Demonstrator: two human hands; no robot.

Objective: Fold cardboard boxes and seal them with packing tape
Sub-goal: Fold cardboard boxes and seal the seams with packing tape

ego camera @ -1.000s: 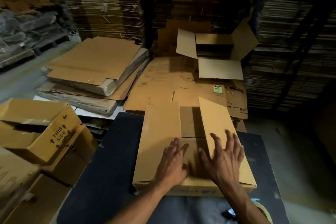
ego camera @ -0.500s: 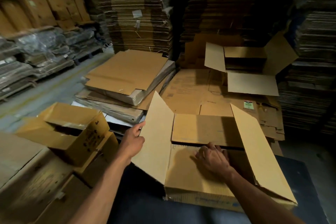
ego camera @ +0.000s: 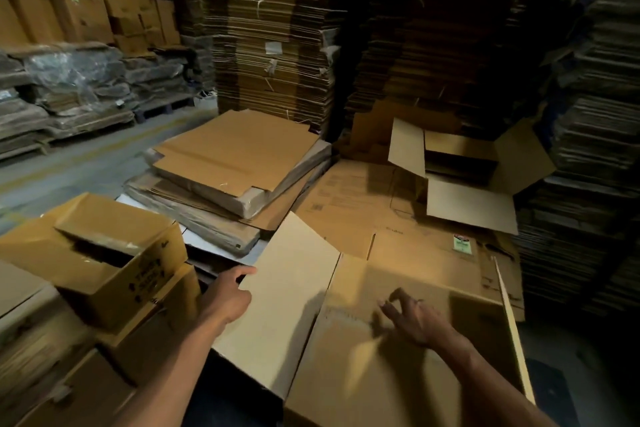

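Note:
A brown cardboard box (ego camera: 363, 367) sits right in front of me on a dark table, its flaps spread open. My left hand (ego camera: 227, 295) grips the outer edge of the long left flap (ego camera: 280, 302), which leans outward. My right hand (ego camera: 410, 314) hovers over the inner flaps near the middle of the box, fingers loosely spread and blurred, holding nothing. The long right flap (ego camera: 510, 322) stands almost on edge. No tape is in view.
Made-up boxes (ego camera: 100, 253) are piled at my left. Flat cardboard sheets (ego camera: 239, 156) lie stacked ahead, with an open box (ego camera: 464, 166) at the back right. Tall stacks of flattened cartons (ego camera: 277, 31) wall off the back and right.
Both long flaps, pressed down a second ago, have been swung open. My left hand moved out to the left flap's edge. My right hand lifted off the inner flap. The view tilted up.

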